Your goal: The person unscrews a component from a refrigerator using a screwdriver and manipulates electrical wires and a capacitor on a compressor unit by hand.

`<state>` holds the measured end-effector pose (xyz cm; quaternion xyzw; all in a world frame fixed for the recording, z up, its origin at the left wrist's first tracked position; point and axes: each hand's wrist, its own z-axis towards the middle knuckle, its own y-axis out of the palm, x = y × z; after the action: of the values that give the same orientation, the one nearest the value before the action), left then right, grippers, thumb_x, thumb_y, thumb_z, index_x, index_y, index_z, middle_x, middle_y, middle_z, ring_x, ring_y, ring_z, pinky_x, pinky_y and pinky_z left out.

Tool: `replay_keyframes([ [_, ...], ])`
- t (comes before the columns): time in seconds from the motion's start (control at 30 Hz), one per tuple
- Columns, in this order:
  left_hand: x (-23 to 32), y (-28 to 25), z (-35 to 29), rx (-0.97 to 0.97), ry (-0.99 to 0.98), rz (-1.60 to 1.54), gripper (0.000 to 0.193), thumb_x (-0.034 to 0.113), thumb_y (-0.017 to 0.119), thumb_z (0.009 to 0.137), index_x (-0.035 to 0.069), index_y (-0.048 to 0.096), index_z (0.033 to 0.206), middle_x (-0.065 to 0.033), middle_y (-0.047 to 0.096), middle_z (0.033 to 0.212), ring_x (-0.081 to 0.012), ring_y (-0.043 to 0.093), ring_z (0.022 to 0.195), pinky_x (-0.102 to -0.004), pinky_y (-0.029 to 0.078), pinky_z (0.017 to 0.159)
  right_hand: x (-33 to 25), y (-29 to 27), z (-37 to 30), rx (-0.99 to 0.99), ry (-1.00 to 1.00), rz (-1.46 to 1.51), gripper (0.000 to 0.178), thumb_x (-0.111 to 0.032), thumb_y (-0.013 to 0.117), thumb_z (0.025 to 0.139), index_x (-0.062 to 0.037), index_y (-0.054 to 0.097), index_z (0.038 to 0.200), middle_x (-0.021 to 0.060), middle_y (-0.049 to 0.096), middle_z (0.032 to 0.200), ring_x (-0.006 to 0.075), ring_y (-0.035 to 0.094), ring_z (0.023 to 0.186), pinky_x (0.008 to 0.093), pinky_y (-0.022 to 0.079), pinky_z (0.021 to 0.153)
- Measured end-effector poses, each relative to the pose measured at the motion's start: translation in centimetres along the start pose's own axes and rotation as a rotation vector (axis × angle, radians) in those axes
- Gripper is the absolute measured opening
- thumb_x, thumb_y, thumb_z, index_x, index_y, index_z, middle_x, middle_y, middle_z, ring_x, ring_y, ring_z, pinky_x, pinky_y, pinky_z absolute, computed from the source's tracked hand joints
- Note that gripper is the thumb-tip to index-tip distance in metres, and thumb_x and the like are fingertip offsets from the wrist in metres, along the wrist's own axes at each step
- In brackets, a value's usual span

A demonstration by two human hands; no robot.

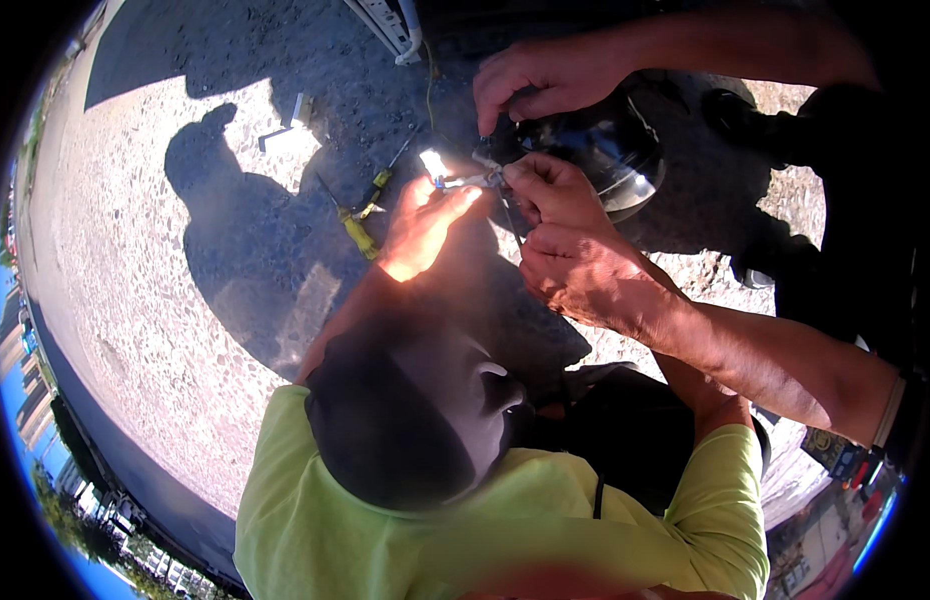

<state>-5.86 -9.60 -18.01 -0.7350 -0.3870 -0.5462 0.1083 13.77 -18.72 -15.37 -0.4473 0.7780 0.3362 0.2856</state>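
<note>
My left hand (417, 240) is brightly sunlit, its fingers closed on one end of a small pale connector-like part (463, 181); glare hides the detail. My right hand (557, 192) pinches the other end of that part. Its forearm passes behind a co-worker's forearm, so wrist and hand are partly hidden. Just below it, the co-worker's closed hand (575, 262) is beside a thin dark wire. The co-worker's other hand (545, 85) hovers above with bent fingers. Close behind the part lies a glossy black rounded object (610, 150).
Two yellow-handled screwdrivers, one (359, 234) nearer and one (377, 190) farther, lie left of my left hand. Flat rectangular pieces (275, 140) rest farther left on the rough ground. A white metal frame (390, 30) stands at the top. The co-worker's dark shoe (730, 112) is at right.
</note>
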Motion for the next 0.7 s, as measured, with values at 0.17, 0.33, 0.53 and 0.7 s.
replay_keyframes([
  [0.17,2.4,-2.4,-0.6,0.132,0.223,-0.078,0.039,0.022,0.074,0.097,0.000,0.062,0.128,-0.0099,0.068,0.116,-0.0200,0.065,0.110,-0.0344,0.050,0.099,-0.4,0.3,-0.6,0.068,-0.028,-0.141,0.016,-0.022,0.071,0.100,-0.0074,0.067,0.094,-0.0064,0.056,0.075,0.0026,0.046,0.065,0.0220,0.037,0.058],
  [0.33,7.3,0.0,-0.4,0.065,0.180,0.840,0.032,0.030,0.077,0.095,0.000,0.072,0.106,-0.0078,0.073,0.097,-0.0162,0.069,0.094,-0.0330,0.055,0.084,1.7,-0.1,0.3,0.021,-0.155,-0.272,0.018,-0.021,0.071,0.100,-0.0047,0.067,0.097,-0.0048,0.058,0.078,0.0031,0.048,0.069,0.0226,0.040,0.063],
  [0.53,4.7,-0.1,1.7,-0.194,-0.238,0.502,0.032,0.029,0.069,0.098,0.000,0.074,0.109,-0.0078,0.074,0.096,-0.0159,0.068,0.093,-0.0321,0.053,0.082,1.5,0.1,-0.1,0.005,-0.091,-0.171,0.015,-0.020,0.069,0.102,-0.0051,0.066,0.101,-0.0029,0.060,0.079,0.0039,0.051,0.068,0.0219,0.042,0.064],
  [0.7,0.6,-1.1,0.1,-0.147,-0.152,0.045,0.023,0.018,0.063,0.101,0.000,0.071,0.113,-0.0065,0.072,0.102,-0.0157,0.067,0.095,-0.0305,0.052,0.083,3.5,-0.3,0.4,-0.073,-0.093,-0.056,0.014,-0.019,0.065,0.105,-0.0054,0.065,0.103,-0.0024,0.060,0.079,0.0040,0.052,0.068,0.0214,0.042,0.063],
])
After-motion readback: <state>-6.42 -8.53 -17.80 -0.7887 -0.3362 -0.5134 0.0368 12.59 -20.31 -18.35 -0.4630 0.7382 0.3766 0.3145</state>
